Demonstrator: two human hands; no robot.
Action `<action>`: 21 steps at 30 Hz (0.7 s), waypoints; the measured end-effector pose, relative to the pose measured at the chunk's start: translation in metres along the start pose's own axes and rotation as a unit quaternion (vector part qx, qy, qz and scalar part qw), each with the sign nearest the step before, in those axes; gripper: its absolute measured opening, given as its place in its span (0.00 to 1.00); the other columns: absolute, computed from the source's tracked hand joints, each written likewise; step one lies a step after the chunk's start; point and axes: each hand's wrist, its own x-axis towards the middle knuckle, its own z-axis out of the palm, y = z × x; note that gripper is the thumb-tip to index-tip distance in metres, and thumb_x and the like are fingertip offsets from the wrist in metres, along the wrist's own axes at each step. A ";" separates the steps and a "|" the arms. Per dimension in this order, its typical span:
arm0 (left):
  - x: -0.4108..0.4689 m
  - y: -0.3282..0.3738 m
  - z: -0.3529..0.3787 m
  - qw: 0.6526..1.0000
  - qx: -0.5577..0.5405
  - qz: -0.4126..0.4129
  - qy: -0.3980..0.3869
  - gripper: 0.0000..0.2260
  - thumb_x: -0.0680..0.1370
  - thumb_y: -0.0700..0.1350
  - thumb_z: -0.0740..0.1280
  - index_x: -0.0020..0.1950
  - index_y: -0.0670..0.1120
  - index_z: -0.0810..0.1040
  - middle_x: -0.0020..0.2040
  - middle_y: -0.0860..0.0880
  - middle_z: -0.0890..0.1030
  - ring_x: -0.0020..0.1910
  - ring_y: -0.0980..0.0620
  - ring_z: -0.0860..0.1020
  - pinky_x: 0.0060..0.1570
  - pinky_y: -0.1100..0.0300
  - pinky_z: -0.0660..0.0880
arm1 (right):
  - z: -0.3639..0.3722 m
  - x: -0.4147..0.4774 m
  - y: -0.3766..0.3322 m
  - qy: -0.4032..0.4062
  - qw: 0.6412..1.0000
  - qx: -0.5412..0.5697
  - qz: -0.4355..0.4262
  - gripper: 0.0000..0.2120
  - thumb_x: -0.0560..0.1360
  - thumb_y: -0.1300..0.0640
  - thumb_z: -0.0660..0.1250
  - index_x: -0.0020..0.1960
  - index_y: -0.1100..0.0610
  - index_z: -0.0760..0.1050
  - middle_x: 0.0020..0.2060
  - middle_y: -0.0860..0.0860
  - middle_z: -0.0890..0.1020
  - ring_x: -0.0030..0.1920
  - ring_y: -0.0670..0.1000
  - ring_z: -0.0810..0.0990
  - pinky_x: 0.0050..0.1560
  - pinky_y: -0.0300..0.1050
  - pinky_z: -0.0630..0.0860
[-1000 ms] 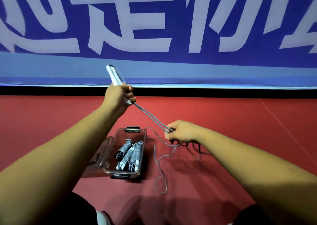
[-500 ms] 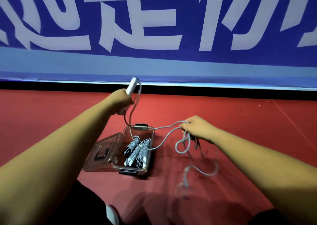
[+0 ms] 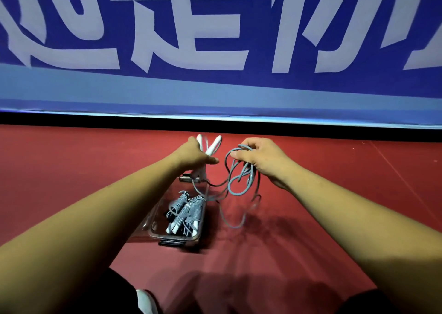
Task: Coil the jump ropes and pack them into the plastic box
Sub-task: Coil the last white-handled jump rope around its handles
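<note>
My left hand holds the two white handles of a grey jump rope upright above the far end of the clear plastic box. My right hand pinches several loops of the grey cord, which hang beside the box and trail onto the red floor. Inside the box lie several coiled jump ropes, grey cord wound round white handles. The box's clear lid lies folded out on its left, largely behind my left forearm.
The red floor stretches to a blue banner wall with large white characters just behind the box. My dark-clad knees and a white shoe sit at the bottom edge.
My hands have come close together. The cord, stretched taut a second ago, now hangs in gathered loops from my right hand. Both handles now stick up from my left hand.
</note>
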 end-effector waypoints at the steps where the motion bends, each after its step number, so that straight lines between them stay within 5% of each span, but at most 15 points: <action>1: 0.000 0.002 -0.002 0.998 0.031 0.023 0.045 0.31 0.73 0.45 0.75 0.70 0.39 0.67 0.61 0.42 0.75 0.59 0.45 0.75 0.54 0.56 0.72 | -0.002 -0.002 -0.003 -0.004 1.000 -0.003 -0.010 0.07 0.72 0.59 0.74 0.42 0.62 0.78 0.32 0.53 0.76 0.32 0.47 0.72 0.36 0.43 0.70; 2: -0.003 0.008 -0.004 0.995 -0.006 0.084 0.049 0.33 0.73 0.42 0.74 0.75 0.42 0.64 0.69 0.44 0.72 0.67 0.47 0.71 0.62 0.57 0.68 | -0.003 -0.003 -0.006 -0.007 1.000 -0.005 -0.022 0.06 0.72 0.59 0.74 0.41 0.61 0.79 0.31 0.52 0.76 0.31 0.46 0.72 0.35 0.42 0.70; 4: -0.012 0.020 -0.006 0.952 -0.197 0.214 -0.092 0.32 0.71 0.36 0.68 0.75 0.48 0.66 0.74 0.49 0.69 0.74 0.54 0.66 0.70 0.59 0.64 | -0.007 -0.004 -0.012 -0.007 0.999 -0.003 -0.043 0.06 0.72 0.60 0.73 0.42 0.62 0.80 0.29 0.50 0.75 0.31 0.46 0.72 0.35 0.41 0.69; 7: -0.024 0.031 0.004 0.906 -0.223 0.268 -0.238 0.22 0.75 0.32 0.66 0.69 0.44 0.72 0.64 0.48 0.77 0.64 0.56 0.74 0.67 0.58 0.69 | -0.014 -0.005 -0.017 -0.015 0.998 0.052 -0.036 0.04 0.74 0.63 0.70 0.42 0.64 0.79 0.28 0.51 0.77 0.26 0.46 0.73 0.30 0.38 0.71; 10: -0.025 0.037 0.001 0.944 -0.074 0.280 -0.156 0.04 0.80 0.37 0.66 0.53 0.43 0.79 0.45 0.47 0.81 0.43 0.59 0.78 0.50 0.67 0.74 | -0.022 -0.009 -0.017 -0.049 0.998 0.039 -0.012 0.03 0.73 0.64 0.71 0.41 0.62 0.80 0.26 0.52 0.75 0.25 0.49 0.71 0.26 0.38 0.69; 12: -0.021 0.037 -0.006 0.952 -0.030 0.283 -0.110 0.07 0.81 0.40 0.65 0.44 0.47 0.79 0.35 0.48 0.78 0.34 0.58 0.76 0.40 0.68 0.71 | -0.030 -0.011 -0.014 -0.082 0.995 -0.053 0.005 0.01 0.72 0.64 0.71 0.41 0.63 0.81 0.26 0.52 0.76 0.26 0.48 0.72 0.27 0.38 0.69; 17: -0.014 0.034 -0.010 0.974 -0.097 0.204 0.000 0.11 0.80 0.39 0.64 0.38 0.48 0.77 0.27 0.52 0.68 0.28 0.52 0.65 0.29 0.60 0.60 | -0.040 -0.019 0.002 -0.132 0.972 -0.168 0.103 0.03 0.73 0.64 0.67 0.43 0.63 0.80 0.29 0.54 0.78 0.30 0.52 0.76 0.29 0.39 0.67; 21: 0.000 0.033 -0.010 0.958 -0.252 0.109 0.080 0.12 0.79 0.35 0.62 0.38 0.47 0.74 0.27 0.50 0.64 0.25 0.52 0.61 0.28 0.61 0.56 | -0.037 -0.017 0.001 -0.104 0.982 -0.140 0.067 0.11 0.71 0.51 0.74 0.41 0.57 0.76 0.29 0.54 0.71 0.28 0.52 0.68 0.29 0.40 0.64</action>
